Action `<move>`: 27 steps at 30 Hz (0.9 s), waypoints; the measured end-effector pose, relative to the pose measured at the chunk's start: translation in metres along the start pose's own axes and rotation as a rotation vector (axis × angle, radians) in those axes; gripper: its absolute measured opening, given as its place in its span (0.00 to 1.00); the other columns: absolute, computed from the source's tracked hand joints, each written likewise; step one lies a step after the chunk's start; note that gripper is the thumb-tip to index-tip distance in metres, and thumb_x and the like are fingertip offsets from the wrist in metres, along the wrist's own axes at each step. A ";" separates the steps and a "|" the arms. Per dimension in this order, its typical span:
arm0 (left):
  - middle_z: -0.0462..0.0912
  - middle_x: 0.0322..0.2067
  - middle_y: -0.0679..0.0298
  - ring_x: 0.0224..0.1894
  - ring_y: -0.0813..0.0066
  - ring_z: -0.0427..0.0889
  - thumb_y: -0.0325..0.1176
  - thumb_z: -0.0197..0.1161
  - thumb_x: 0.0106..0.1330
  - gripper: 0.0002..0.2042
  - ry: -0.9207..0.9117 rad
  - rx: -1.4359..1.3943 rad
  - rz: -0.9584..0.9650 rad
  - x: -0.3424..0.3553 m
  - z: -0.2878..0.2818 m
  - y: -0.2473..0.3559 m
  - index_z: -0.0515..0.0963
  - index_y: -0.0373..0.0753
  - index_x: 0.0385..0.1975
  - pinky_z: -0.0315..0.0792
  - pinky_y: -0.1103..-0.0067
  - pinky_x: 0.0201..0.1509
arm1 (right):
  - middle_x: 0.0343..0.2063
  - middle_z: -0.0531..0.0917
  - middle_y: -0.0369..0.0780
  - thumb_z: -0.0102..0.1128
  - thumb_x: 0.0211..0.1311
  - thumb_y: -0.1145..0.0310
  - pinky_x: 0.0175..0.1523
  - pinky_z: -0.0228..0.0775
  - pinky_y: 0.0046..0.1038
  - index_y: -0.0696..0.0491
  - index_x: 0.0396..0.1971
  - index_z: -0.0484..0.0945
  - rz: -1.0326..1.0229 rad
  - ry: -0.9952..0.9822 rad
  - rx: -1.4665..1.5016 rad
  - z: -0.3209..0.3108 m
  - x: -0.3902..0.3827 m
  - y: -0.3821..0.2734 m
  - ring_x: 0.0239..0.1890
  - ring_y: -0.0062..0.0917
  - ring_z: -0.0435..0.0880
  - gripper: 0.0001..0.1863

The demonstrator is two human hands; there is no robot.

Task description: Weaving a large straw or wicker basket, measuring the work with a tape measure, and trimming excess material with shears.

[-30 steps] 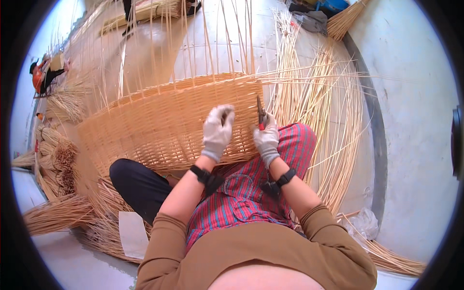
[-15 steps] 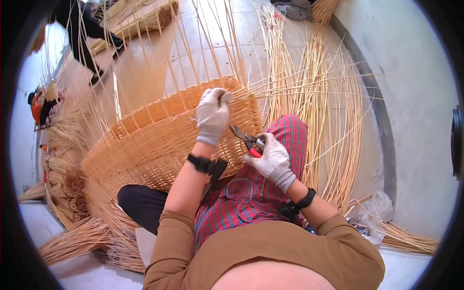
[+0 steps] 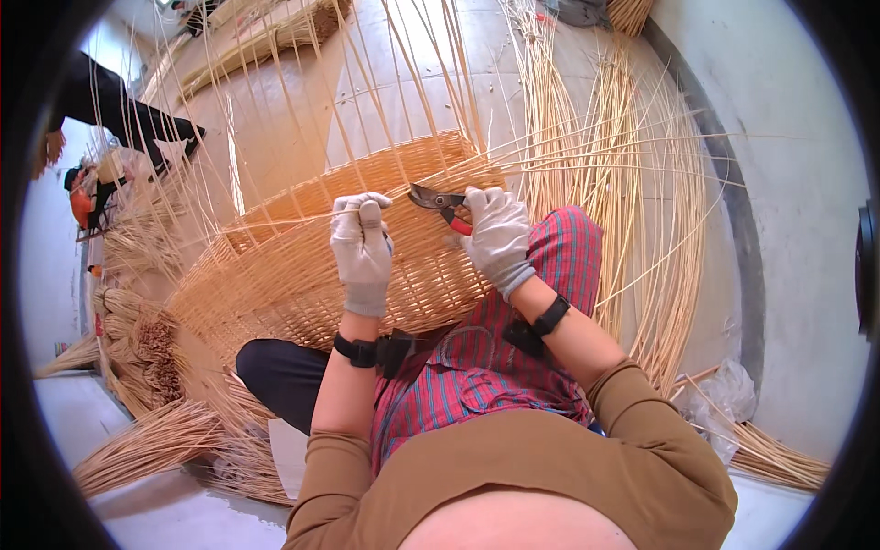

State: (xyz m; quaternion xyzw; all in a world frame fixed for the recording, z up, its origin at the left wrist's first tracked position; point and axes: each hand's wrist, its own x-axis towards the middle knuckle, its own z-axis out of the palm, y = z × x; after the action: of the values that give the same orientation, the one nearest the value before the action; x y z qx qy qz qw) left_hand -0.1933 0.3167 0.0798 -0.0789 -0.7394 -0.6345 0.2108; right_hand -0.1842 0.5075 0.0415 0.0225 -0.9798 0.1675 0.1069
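Observation:
A woven cane basket [image 3: 275, 302] lies across my lap, with long upright stakes rising from its far rim. My left hand [image 3: 362, 243], in a whitish glove, pinches a thin pale cane strand at the near side of the basket's upper part. My right hand [image 3: 495, 236], also gloved, grips pruning shears [image 3: 439, 202] with dark blades and red handles; the blades point left at the woven cane, close to loose strands that run out to the right. Whether the blades touch a strand is unclear.
Long cane bundles [image 3: 605, 147] lie on the floor at right beside a pale wall [image 3: 807, 183]. More bundles [image 3: 147, 440] are at lower left, others [image 3: 266, 46] at the back. A co-worker's dark legs [image 3: 128, 119] are at upper left; another person [image 3: 82, 206] sits beyond.
My left hand has moved left and now pinches a strand. My right hand has raised the shears up to the weave, blades leftward. A co-worker's legs moved leftward at the back.

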 end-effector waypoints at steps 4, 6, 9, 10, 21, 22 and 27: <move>0.73 0.28 0.71 0.24 0.89 0.68 0.38 0.52 0.80 0.14 0.032 -0.128 -0.156 0.032 -0.010 -0.016 0.74 0.39 0.31 0.62 0.86 0.21 | 0.32 0.79 0.41 0.78 0.45 0.48 0.39 0.75 0.37 0.47 0.42 0.78 -0.156 0.003 0.171 -0.018 0.003 0.043 0.33 0.37 0.83 0.28; 0.77 0.23 0.67 0.25 0.79 0.76 0.37 0.53 0.77 0.11 -0.107 0.080 -0.434 0.051 -0.005 -0.004 0.76 0.38 0.33 0.70 0.78 0.23 | 0.33 0.80 0.40 0.78 0.45 0.51 0.39 0.75 0.38 0.47 0.43 0.79 -0.211 0.116 0.339 -0.058 0.026 0.054 0.34 0.37 0.83 0.27; 0.83 0.27 0.52 0.33 0.52 0.84 0.32 0.51 0.73 0.08 -0.298 0.553 0.173 0.043 0.069 -0.010 0.77 0.37 0.39 0.77 0.62 0.38 | 0.35 0.82 0.38 0.77 0.47 0.60 0.40 0.76 0.36 0.46 0.46 0.81 -0.503 0.344 0.165 -0.150 0.080 0.026 0.39 0.34 0.84 0.24; 0.83 0.29 0.49 0.35 0.46 0.84 0.31 0.52 0.71 0.08 -0.413 0.647 0.135 0.038 0.101 -0.003 0.77 0.37 0.41 0.77 0.57 0.41 | 0.34 0.82 0.37 0.77 0.47 0.63 0.42 0.76 0.34 0.45 0.46 0.81 -0.620 0.306 0.017 -0.164 0.103 0.016 0.40 0.34 0.84 0.23; 0.77 0.62 0.62 0.64 0.66 0.75 0.49 0.50 0.73 0.24 -0.758 0.843 -0.461 0.064 0.211 0.023 0.72 0.46 0.65 0.69 0.72 0.66 | 0.39 0.84 0.30 0.69 0.54 0.67 0.56 0.73 0.29 0.42 0.41 0.83 -1.017 -0.314 -0.991 -0.106 0.186 -0.020 0.50 0.24 0.82 0.13; 0.75 0.66 0.66 0.69 0.71 0.70 0.52 0.49 0.73 0.26 -0.729 0.816 -0.460 0.065 0.212 0.019 0.70 0.47 0.66 0.65 0.75 0.70 | 0.38 0.84 0.30 0.69 0.54 0.66 0.55 0.73 0.29 0.42 0.40 0.83 -1.019 -0.300 -0.964 -0.102 0.186 -0.019 0.50 0.24 0.82 0.12; 0.72 0.68 0.66 0.70 0.69 0.70 0.57 0.49 0.71 0.30 -0.807 0.908 -0.383 0.071 0.213 0.005 0.67 0.50 0.69 0.63 0.73 0.71 | 0.36 0.84 0.31 0.68 0.54 0.65 0.50 0.75 0.31 0.43 0.37 0.84 -1.087 -0.280 -0.933 -0.098 0.181 -0.025 0.47 0.27 0.84 0.09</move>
State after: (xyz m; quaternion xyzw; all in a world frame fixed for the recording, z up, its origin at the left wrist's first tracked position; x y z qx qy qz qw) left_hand -0.3005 0.5135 0.0909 -0.0808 -0.9570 -0.2043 -0.1894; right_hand -0.3387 0.5153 0.1786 0.4791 -0.8041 -0.3489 0.0469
